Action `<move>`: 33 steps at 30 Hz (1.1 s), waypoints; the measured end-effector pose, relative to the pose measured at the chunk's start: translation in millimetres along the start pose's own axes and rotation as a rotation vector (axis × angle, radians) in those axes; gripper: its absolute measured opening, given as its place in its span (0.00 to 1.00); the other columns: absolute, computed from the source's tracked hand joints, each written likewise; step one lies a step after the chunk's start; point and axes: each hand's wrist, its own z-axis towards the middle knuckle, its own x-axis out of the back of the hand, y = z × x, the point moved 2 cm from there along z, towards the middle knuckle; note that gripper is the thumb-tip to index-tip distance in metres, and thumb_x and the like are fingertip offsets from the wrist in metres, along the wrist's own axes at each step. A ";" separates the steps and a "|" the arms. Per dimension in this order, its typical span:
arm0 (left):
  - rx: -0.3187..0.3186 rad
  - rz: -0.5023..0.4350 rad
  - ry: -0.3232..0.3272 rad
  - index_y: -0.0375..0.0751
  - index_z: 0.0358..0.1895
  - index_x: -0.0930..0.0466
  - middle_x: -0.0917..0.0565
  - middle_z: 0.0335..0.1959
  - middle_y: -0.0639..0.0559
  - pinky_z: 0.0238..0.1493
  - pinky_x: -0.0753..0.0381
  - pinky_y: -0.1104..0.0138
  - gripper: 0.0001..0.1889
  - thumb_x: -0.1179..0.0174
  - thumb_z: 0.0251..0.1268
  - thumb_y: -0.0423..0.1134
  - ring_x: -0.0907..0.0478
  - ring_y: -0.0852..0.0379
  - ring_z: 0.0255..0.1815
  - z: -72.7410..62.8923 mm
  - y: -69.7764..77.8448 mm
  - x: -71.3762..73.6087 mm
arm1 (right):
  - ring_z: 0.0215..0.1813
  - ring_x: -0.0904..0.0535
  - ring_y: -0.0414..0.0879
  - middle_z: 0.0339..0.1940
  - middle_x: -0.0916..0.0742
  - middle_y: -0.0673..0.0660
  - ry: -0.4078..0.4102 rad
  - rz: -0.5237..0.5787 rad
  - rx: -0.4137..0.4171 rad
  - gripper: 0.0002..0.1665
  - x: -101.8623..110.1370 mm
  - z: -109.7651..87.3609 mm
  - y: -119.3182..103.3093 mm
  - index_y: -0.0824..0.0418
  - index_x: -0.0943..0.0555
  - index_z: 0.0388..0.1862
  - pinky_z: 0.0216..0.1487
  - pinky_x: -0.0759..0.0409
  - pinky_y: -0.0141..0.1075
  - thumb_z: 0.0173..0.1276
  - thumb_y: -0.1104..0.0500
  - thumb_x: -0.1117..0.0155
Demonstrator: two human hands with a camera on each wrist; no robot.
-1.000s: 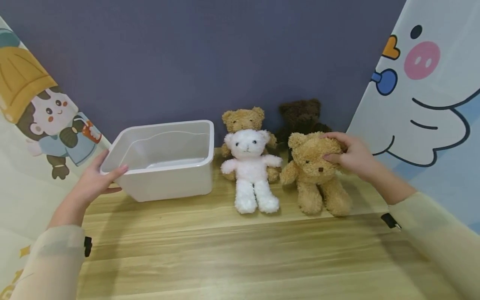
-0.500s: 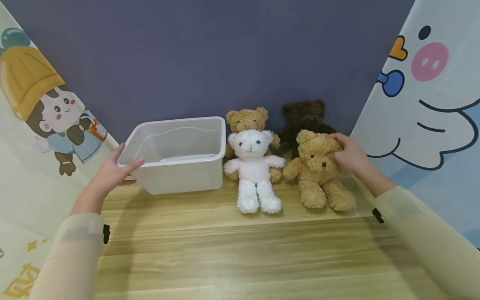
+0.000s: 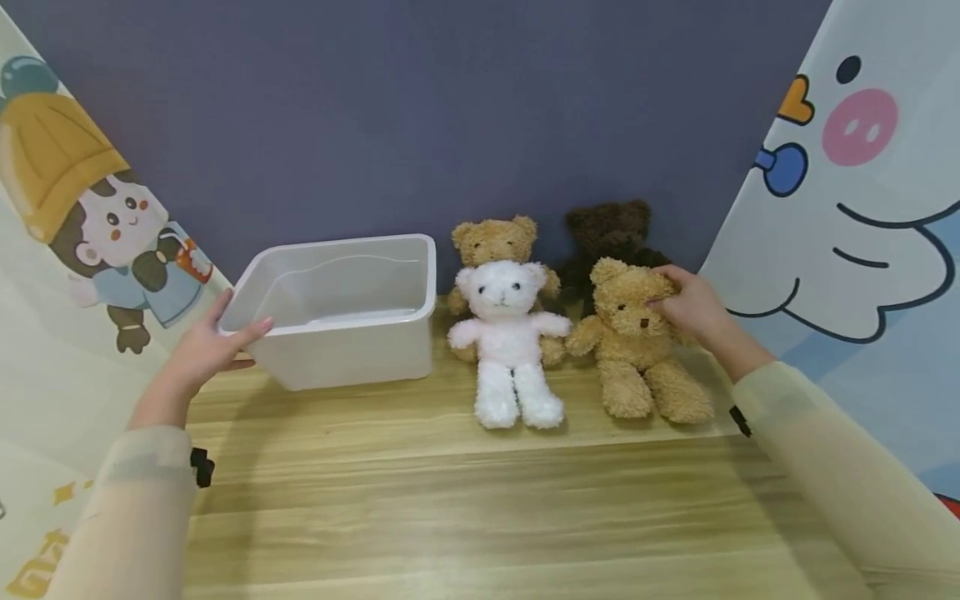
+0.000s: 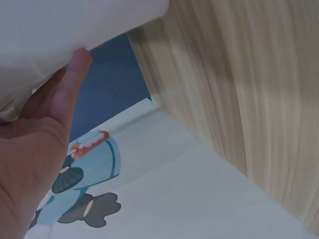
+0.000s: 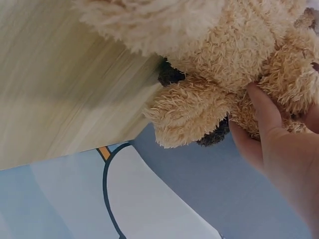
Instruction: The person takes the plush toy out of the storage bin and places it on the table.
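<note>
My left hand [image 3: 197,354] grips a white plastic bin [image 3: 352,354] at its front left corner, the thumb over the rim. In the left wrist view, fingers [image 4: 70,84] lie against the bin's outer wall. My right hand [image 3: 701,312] holds a light brown teddy bear [image 3: 633,346] by the side of its head. Its fingertips sink into the curly fur in the right wrist view. Between bin and held bear sits a white teddy bear [image 3: 510,337], facing forward. Another light brown teddy bear [image 3: 491,240] and a dark brown teddy bear [image 3: 607,227] sit behind, partly hidden.
Everything stands on a wood-grain tabletop [image 3: 465,508]. A dark blue-grey wall [image 3: 420,117] closes the back. Printed panels, one with a cartoon child [image 3: 112,208] and one with a large white cartoon figure [image 3: 892,250], flank both sides.
The bin slid right towards the white bear, then back left a little, with my left hand on it. The held bear has shifted slightly back. The view has also moved slightly.
</note>
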 end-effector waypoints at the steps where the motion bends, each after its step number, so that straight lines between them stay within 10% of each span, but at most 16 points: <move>1: -0.003 0.001 -0.003 0.47 0.86 0.81 0.53 0.84 0.19 0.47 0.04 0.60 0.56 0.42 0.81 0.57 0.32 0.26 0.74 -1.0 -1.2 2.2 | 0.37 0.25 0.54 0.89 0.48 0.73 -0.002 0.007 -0.003 0.44 -0.8 0.7 0.7 0.61 0.45 0.88 0.24 0.31 0.42 0.80 0.61 0.39; 6: -0.015 0.027 -0.030 0.47 0.87 0.80 0.51 0.84 0.21 0.50 0.04 0.58 0.57 0.41 0.80 0.57 0.22 0.53 0.62 4.1 -4.2 6.6 | 0.25 0.32 0.47 0.86 0.42 0.76 -0.015 0.009 -0.010 0.44 0.0 -7.5 13.1 0.60 0.46 0.89 0.24 0.30 0.41 0.80 0.60 0.39; 15: -0.012 0.061 -0.048 0.49 0.87 0.78 0.50 0.83 0.20 0.53 0.05 0.47 0.55 0.43 0.80 0.60 0.34 0.23 0.75 8.3 3.2 4.9 | 0.31 0.27 0.47 0.85 0.41 0.77 -0.030 0.080 -0.030 0.45 11.1 -26.1 26.1 0.55 0.53 0.91 0.26 0.27 0.42 0.84 0.56 0.45; 19: 0.037 0.123 -0.069 0.46 0.87 0.77 0.54 0.84 0.18 0.68 0.17 0.34 0.53 0.51 0.80 0.67 0.42 0.19 0.79 4.6 17.3 15.2 | 0.57 0.26 0.65 0.90 0.54 0.72 -0.032 0.079 -0.016 0.44 17.2 -27.0 20.8 0.49 0.57 0.91 0.39 0.19 0.52 0.87 0.47 0.49; 21: 0.058 0.175 -0.087 0.43 0.87 0.78 0.59 0.85 0.19 0.74 0.32 0.25 0.54 0.56 0.79 0.71 0.50 0.16 0.82 4.2 29.4 20.5 | 0.74 0.33 0.72 0.90 0.57 0.69 -0.036 0.052 0.003 0.44 20.5 -27.5 18.3 0.49 0.59 0.91 0.56 0.17 0.63 0.88 0.43 0.53; 25: 0.037 0.302 -0.055 0.41 0.87 0.77 0.66 0.85 0.21 0.74 0.49 0.17 0.56 0.63 0.77 0.76 0.61 0.14 0.83 1.4 61.5 24.2 | 0.87 0.59 0.75 0.90 0.62 0.66 -0.045 -0.016 0.036 0.43 25.3 -27.7 12.7 0.51 0.62 0.91 0.81 0.44 0.78 0.89 0.42 0.60; 33: -0.302 0.397 0.149 0.44 0.89 0.56 0.59 0.89 0.31 0.84 0.65 0.24 0.42 0.67 0.85 0.67 0.69 0.25 0.88 -29.7 154.5 -19.2 | 0.87 0.69 0.76 0.89 0.71 0.62 0.035 -0.111 0.078 0.39 29.2 -37.3 -17.9 0.52 0.57 0.91 0.80 0.56 0.82 0.90 0.43 0.65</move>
